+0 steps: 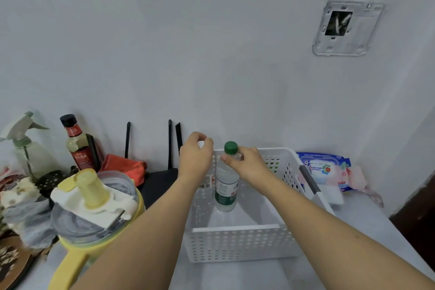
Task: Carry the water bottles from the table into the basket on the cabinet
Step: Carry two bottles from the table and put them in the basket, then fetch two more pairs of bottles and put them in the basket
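Bottles going into basket, both hands loaded, drop-off not finished.

Right hand (247,162) pinches green-cap bottle (226,183) at the neck, upright inside basket (240,242), base at or near the floor. Left hand (196,155) wraps white-cap bottle (205,180) at the basket's far-left corner, mostly hidden. Neither released. No other bottles in basket; table out of view, so remaining count unknown. Pitcher (94,214) stands left of basket.
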The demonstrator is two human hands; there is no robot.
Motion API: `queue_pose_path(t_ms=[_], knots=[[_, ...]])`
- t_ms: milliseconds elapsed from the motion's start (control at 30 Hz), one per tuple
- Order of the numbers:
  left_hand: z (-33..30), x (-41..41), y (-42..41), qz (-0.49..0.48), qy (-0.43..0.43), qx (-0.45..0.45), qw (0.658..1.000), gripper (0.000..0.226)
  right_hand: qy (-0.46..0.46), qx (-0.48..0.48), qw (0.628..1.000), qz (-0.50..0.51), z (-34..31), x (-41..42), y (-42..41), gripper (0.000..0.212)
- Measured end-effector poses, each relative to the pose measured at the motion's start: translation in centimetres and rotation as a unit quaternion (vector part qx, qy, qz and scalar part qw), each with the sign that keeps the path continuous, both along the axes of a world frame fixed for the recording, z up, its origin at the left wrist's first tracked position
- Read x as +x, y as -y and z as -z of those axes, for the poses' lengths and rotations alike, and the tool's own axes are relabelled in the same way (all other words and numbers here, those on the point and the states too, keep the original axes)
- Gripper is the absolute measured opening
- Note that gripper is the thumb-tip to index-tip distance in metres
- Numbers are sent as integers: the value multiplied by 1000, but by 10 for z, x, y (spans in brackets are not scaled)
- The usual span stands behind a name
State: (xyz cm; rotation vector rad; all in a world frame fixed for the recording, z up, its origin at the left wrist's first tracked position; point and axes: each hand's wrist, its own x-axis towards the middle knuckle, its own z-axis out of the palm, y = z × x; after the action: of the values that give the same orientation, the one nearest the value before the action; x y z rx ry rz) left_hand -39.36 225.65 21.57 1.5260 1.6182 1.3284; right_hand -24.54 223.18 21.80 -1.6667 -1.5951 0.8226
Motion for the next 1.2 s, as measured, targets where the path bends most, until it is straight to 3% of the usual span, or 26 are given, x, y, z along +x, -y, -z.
queue_pose_path(t_ms=[233,533,967,1200], knots=[[-48,4,31,24,-158,60,985,39,70,29,997,12,-51,28,50,54],[-137,38,94,121,-419,204,877,51,324,90,938,79,-135,88,155,61],[-175,128,138,268,-436,292,808,52,388,11,888,247,-175,138,280,61],[-176,182,204,357,-412,332,770,51,388,-26,859,334,-182,152,376,60]])
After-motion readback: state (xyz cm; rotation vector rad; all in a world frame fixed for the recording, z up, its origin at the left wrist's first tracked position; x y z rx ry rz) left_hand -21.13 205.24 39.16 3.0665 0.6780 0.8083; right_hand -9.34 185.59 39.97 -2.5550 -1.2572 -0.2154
